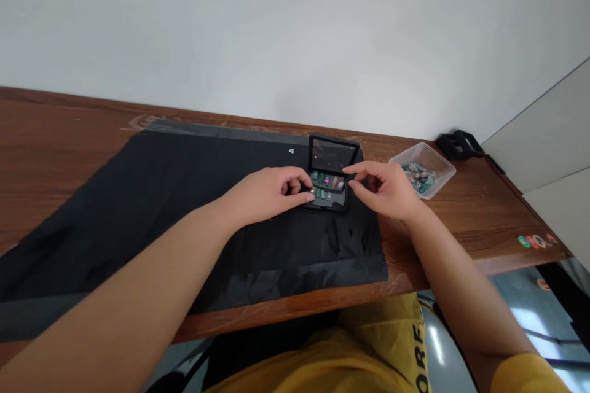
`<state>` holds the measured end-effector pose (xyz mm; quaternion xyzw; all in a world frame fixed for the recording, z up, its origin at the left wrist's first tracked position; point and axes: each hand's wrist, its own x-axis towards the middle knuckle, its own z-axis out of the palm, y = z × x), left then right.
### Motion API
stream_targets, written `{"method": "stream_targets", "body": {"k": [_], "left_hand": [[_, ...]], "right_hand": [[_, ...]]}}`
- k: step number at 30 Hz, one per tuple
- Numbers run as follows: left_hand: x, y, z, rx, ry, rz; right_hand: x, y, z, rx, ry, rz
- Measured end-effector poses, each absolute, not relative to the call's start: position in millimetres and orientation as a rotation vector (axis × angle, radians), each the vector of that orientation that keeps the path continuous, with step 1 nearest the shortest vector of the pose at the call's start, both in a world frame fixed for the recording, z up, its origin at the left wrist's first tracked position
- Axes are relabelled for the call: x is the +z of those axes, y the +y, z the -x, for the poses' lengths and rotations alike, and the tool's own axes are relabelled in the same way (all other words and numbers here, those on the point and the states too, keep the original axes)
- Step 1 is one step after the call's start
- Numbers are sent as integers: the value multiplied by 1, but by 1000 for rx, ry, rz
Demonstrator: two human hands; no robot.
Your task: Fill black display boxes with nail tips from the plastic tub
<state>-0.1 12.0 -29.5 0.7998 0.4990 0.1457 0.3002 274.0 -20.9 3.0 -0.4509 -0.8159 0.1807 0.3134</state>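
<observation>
A small black case (338,201) lies on the black mat with its see-through lid (332,153) tilted up at the back. Inside are rows of small glossy pieces, several green (318,194) and a few pink (335,182); they look like press-on nails. My left hand (276,193) grips the case's left edge, thumb and index fingertip close together there. At the right edge is my right hand (382,187), its index fingertip by the lid's lower corner and its thumb a little apart below. Nothing shows between those two fingertips; the other fingers are curled.
A clear plastic tub (437,181) of mixed small blue-green pieces stands to the right on the wooden table (461,221). Behind it is a black holder (458,144). One tiny silvery piece (291,151) lies on the mat (221,175). A white wall rises behind the table.
</observation>
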Motion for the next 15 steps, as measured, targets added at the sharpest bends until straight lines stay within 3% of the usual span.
{"method": "stream_targets", "body": {"k": [15], "left_hand": [[-29,12,0,361,1350,-2134]], "right_hand": [[1,-25,-248,379,-2548,1432]]}}
